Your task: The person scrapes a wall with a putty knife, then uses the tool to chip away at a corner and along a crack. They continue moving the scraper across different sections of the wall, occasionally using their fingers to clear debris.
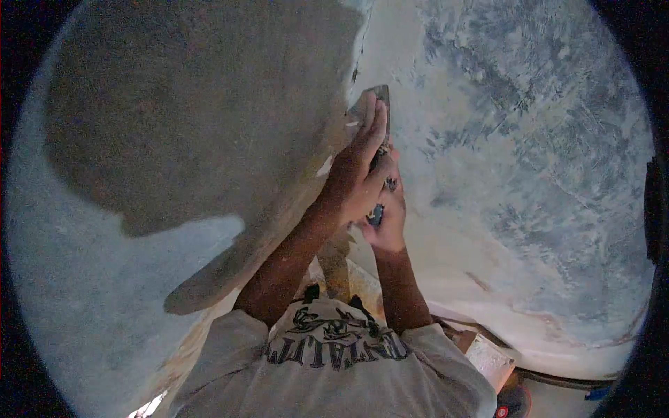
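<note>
A plastering trowel (380, 91) is pressed up to the inner corner between two wall faces, its grey blade pointing upward. My right hand (391, 223) is closed round its handle, and a dark blue piece of the handle shows by the palm. My left hand (352, 177) lies against the trowel from the left, fingers stretched out together along the blade. Both hands are close together and overlap, so part of the handle and the blade's base is hidden. Rough, pale plaster edges run along the corner beside the fingers.
The left wall (77, 258) carries a large dark shadow. On the right, the wall (529, 160) has patchy grey and white plaster. Below right are a pale block-like object (490, 362), a dark round object with a red spot (512, 403) and a dark strip along the wall's foot.
</note>
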The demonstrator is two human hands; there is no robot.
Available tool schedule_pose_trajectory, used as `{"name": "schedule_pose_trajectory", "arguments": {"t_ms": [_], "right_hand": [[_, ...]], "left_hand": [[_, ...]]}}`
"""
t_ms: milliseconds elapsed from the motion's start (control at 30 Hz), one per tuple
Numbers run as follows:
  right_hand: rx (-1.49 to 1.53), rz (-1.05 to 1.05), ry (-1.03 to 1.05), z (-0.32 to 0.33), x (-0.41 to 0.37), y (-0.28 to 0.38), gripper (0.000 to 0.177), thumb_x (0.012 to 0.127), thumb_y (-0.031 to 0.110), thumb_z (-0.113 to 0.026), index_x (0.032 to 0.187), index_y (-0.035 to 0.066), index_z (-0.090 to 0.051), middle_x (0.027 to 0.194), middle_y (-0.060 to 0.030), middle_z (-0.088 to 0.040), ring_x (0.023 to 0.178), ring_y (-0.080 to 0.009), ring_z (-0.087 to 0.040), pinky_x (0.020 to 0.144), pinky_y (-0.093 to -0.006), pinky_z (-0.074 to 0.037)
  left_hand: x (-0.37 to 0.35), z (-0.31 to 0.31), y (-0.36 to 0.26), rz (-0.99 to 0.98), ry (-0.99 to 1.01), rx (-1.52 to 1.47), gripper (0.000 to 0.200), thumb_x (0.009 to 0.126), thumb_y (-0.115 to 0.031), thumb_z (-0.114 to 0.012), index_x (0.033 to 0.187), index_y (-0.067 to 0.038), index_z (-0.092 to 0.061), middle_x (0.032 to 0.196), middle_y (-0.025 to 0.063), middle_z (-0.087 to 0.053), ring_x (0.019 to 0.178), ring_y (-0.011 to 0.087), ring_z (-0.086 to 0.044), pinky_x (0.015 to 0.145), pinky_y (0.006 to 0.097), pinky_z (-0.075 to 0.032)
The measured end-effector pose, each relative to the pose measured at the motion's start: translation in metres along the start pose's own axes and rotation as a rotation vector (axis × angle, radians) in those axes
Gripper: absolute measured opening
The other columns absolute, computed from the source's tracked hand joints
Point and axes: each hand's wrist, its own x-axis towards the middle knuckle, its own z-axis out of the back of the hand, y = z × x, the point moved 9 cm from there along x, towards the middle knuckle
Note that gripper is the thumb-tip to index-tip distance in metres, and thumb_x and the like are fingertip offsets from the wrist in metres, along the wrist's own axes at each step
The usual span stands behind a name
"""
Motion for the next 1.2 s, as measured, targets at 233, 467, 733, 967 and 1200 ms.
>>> {"name": "schedule_pose_trajectory", "arguments": {"t_ms": [233,467,733,967,1200], "right_hand": [[0.381,-0.294,-0.087,-0.019,-0.023,-0.037,0.049,0.083,0.017,-0.063,0.128,0.002,-0.052,0.143,-0.0168,-0.044,0.130,-0.0309,-0.045,0.107,-0.0394,-0.034],[0.910,-0.411,-0.184,-0.033,-0.010,-0.031,0.064,0.086,0.013,-0.054,0.146,0.003,-0.033,0.138,-0.0129,-0.047,0.129,-0.0256,-0.045,0.104,-0.0380,-0.038],[0.780,-0.531,-0.284,-0.025,-0.045,-0.069,0.057,0.080,0.012,-0.061,0.134,0.002,-0.046,0.132,-0.0128,-0.052,0.121,-0.0257,-0.051,0.101,-0.0376,-0.039],[0.719,-0.394,-0.207,-0.026,-0.050,-0.077,0.048,0.059,0.005,-0.075,0.106,0.002,-0.066,0.119,-0.0126,-0.059,0.113,-0.0259,-0.055,0.096,-0.0368,-0.041],[0.445,-0.496,-0.140,-0.028,-0.047,-0.063,0.065,0.063,0.004,-0.074,0.124,-0.001,-0.052,0.125,-0.0115,-0.056,0.115,-0.0231,-0.054,0.094,-0.0340,-0.044]], "left_hand": [[-0.006,0.006,0.000,0.007,0.033,0.067,0.074,0.090,-0.008,-0.053,0.152,0.000,-0.014,0.158,0.0254,-0.008,0.145,0.0407,-0.016,0.116,0.0443,-0.018],[-0.013,-0.001,0.007,0.009,-0.003,0.029,0.077,0.089,-0.012,-0.058,0.153,-0.002,-0.016,0.159,0.0232,-0.009,0.145,0.0396,-0.019,0.116,0.0432,-0.019],[-0.012,0.001,0.007,0.098,0.089,0.030,0.075,0.092,-0.016,-0.055,0.153,-0.004,-0.015,0.158,0.0242,-0.011,0.144,0.0393,-0.020,0.116,0.0420,-0.021],[-0.006,0.009,0.008,0.079,0.059,-0.018,0.071,0.093,-0.019,-0.053,0.152,-0.002,-0.018,0.158,0.0244,-0.013,0.143,0.0408,-0.024,0.114,0.0445,-0.025],[-0.009,0.010,0.007,0.095,0.099,-0.073,0.072,0.091,-0.020,-0.056,0.151,0.000,-0.020,0.158,0.0228,-0.013,0.139,0.0438,-0.031,0.113,0.0477,-0.027]]}}
